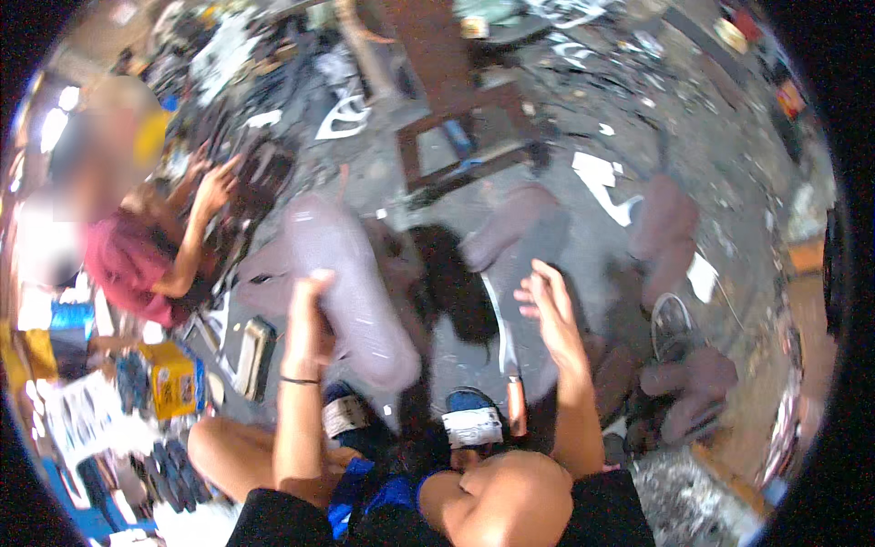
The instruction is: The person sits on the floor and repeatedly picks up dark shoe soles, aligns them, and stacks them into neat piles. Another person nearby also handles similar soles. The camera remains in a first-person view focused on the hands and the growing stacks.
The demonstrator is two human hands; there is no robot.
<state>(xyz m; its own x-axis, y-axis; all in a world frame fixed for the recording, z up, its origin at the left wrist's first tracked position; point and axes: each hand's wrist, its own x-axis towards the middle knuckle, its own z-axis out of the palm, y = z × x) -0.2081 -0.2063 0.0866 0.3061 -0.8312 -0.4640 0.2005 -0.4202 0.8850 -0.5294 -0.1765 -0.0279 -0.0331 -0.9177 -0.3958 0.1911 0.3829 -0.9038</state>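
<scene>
A large purplish-grey shoe sole (357,292) is held up in front of me, long and rounded at both ends. My left hand (312,314) is closed on its left edge, the thumb on its face and the other fingers hidden behind. To the right, my right hand (551,310) hovers with its fingers apart and nothing in them. A long knife (516,406) with an orange handle and pale curved blade lies between the hands. Similar sole pieces lie beyond: one sole (515,228) past the knife, another sole (663,232) farther right, partly blurred.
A dark wooden stand (469,137) is ahead. At the left sits a person in a maroon shirt (137,260). A yellow box (173,381) is at the lower left, more soles (688,392) at the lower right. White scraps (597,173) and dark offcuts litter the floor.
</scene>
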